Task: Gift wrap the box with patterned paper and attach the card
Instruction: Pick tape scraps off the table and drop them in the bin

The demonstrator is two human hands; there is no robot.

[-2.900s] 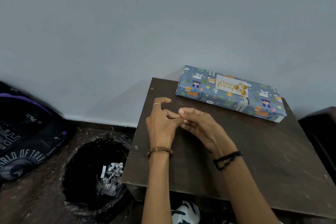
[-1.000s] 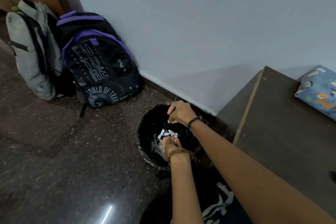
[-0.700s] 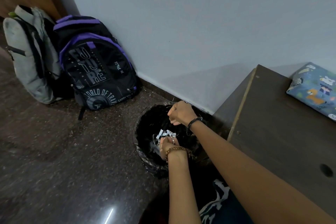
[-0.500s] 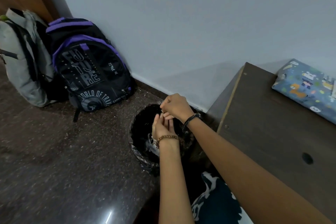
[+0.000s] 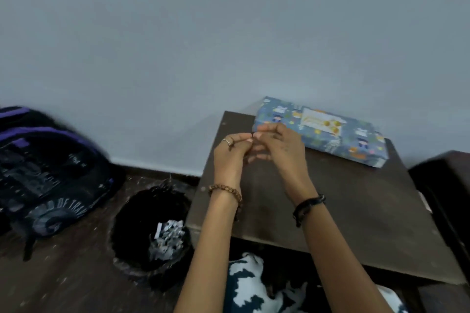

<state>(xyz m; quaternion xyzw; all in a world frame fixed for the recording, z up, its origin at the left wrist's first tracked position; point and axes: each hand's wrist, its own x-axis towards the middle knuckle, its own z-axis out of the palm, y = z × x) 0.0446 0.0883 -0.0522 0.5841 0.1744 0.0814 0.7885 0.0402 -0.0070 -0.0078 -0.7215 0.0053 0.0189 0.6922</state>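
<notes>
I judge the wrapping done: the box (image 5: 328,132) lies at the table's (image 5: 356,211) far edge with the card (image 5: 321,122) on top, while my left hand (image 5: 230,157) and right hand (image 5: 281,148) meet above the table, fingers curled together, whether pinching a scrap I cannot tell, so only binning any remnant remains.

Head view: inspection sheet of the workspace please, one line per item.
Surface: dark wooden table, scuffed.
Job's things: wrapped box at the table's far edge by the wall; card on its top.
Clutter: paper scraps in the black bin on the floor left of the table.
Grippers: left hand and right hand raised over the table, fingertips together; whether they pinch anything cannot be told.
Cables: nothing seen.
Surroundings: grey wall; backpack against it, on the floor.
</notes>
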